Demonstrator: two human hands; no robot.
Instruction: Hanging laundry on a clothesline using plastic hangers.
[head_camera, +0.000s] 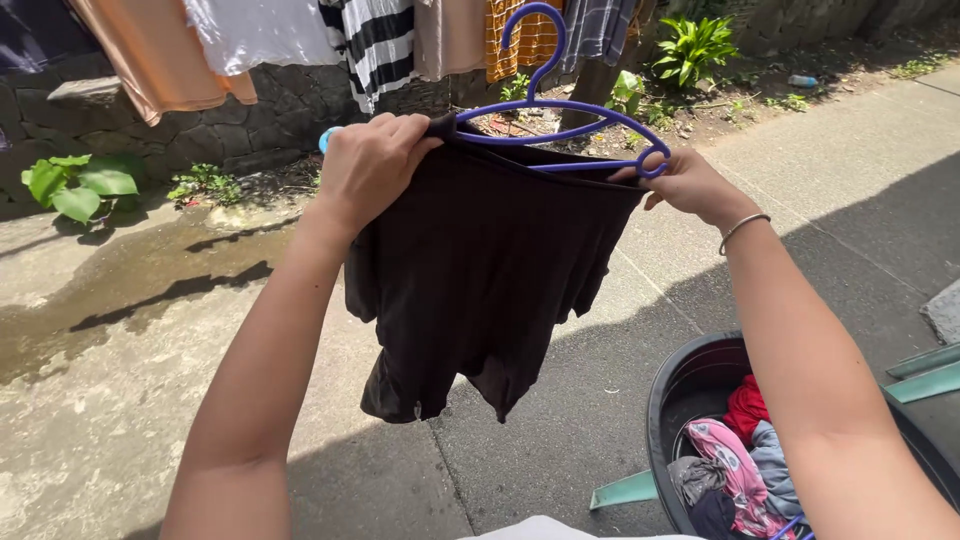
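A dark brown garment (480, 270) hangs from a purple plastic hanger (560, 105) held up in front of me. My left hand (368, 165) grips the garment's top edge at the hanger's left end. My right hand (690, 185), with a thin bracelet on its wrist, pinches the garment and the hanger's right end together. The hanger's hook points upward and hangs on nothing.
A black tub (690, 385) at the lower right holds several crumpled clothes, red, pink and grey. Clothes (380, 40) hang on a line along the top, before a dark stone wall (250, 125). Green plants (80, 180) grow at its foot. The concrete ground (130, 330) is partly wet.
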